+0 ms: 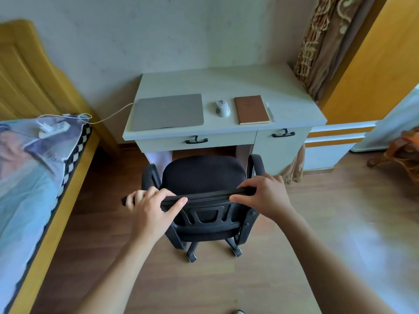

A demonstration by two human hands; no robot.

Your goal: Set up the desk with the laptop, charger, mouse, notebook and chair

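The chair [204, 177] is stood on the wooden floor in front of the desk [292, 96], its seat just short of the kneehole beneath the front edge, and it is gripped at the top of the backrest by both hands: the left hand [149, 205] is curled over the left end of the rail, the right hand [263, 196] over the right end. On the desktop the closed laptop [167, 112] is laid toward the left front edge, with the charger cable [113, 115] run from its left side off the desk's left edge to a power strip [53, 129] lying on the bed [29, 189]. The mouse [222, 108] is set near the middle, the notebook [251, 109] just to its right, and a pen [270, 112] beside that. If the chair is pushed in crooked, the armrests may be knocked against the drawer front or the cabinet side; the slack cable could be snagged and the laptop dragged.
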